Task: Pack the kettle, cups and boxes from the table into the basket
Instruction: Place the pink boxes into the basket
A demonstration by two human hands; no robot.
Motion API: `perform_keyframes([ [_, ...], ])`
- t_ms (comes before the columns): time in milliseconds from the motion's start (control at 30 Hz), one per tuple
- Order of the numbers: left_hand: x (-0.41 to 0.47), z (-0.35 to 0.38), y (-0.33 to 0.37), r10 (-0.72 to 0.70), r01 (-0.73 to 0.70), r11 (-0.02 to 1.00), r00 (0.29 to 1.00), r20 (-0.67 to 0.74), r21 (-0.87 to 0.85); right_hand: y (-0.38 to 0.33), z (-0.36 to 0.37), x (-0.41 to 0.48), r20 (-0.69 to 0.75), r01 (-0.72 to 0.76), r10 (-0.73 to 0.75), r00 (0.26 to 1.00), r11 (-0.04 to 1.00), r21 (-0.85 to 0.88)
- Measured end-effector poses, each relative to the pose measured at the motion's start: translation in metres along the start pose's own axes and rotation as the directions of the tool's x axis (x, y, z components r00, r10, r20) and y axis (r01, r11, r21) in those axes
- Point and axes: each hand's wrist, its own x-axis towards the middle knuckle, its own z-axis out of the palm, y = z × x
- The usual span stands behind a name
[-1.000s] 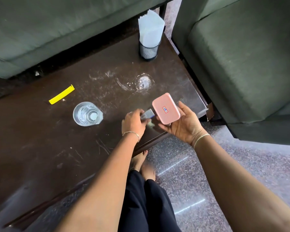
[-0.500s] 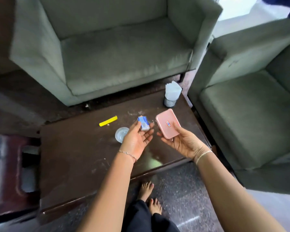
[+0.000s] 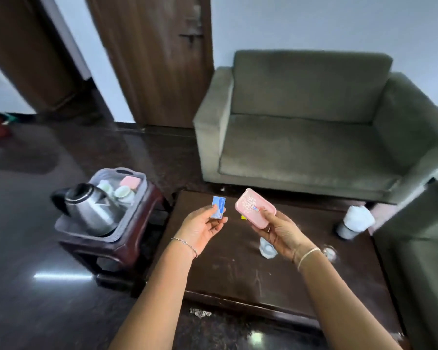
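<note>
My left hand [image 3: 202, 228] holds a small blue box [image 3: 218, 207] above the left end of the dark wooden table [image 3: 238, 271]. My right hand [image 3: 281, 232] holds a pink box [image 3: 253, 205] with a patterned lid, a little to the right. To the left, a grey basket [image 3: 134, 210] sits on a low dark stool [image 3: 116, 248]. Inside it stand a steel kettle [image 3: 90, 207], two pale cups [image 3: 123, 193] and another pink box [image 3: 130, 181].
A glass of water [image 3: 266, 248] stands on the table under my right wrist. A tissue holder [image 3: 352, 222] sits at the table's right end. A green sofa [image 3: 314, 137] lies behind the table, another seat [image 3: 420, 261] at the right. Dark floor surrounds the stool.
My head turned left and up, bringing the basket and stool into view. Both hands lifted from the table with the blue box and pink box and shifted toward the left end.
</note>
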Motion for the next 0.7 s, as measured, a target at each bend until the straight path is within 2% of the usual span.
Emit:
perform_keyframes([
  [167, -0.019, -0.077, 0.045, 0.084, -0.083, 0.996, 0.994, -0.065, 0.016, 0.037, 0.091, 0.018, -0.008, 0.012, -0.012, 1.000, 0.999, -0.051],
  [300, -0.035, -0.144, 0.085, 0.110, -0.104, 0.993, 0.986, -0.125, 0.058, 0.076, 0.156, 0.030, -0.054, 0.030, -0.034, 0.998, 0.997, -0.072],
  [500, -0.043, -0.240, 0.154, 0.158, -0.139, 0.986, 0.961, -0.227, 0.096, 0.134, 0.251, 0.050, -0.042, 0.011, -0.014, 0.999, 0.997, -0.077],
  [700, -0.028, -0.299, 0.205, 0.183, -0.166, 0.983, 0.936, -0.301, 0.080, 0.160, 0.316, 0.084, -0.143, 0.008, -0.030, 0.989, 0.988, -0.153],
])
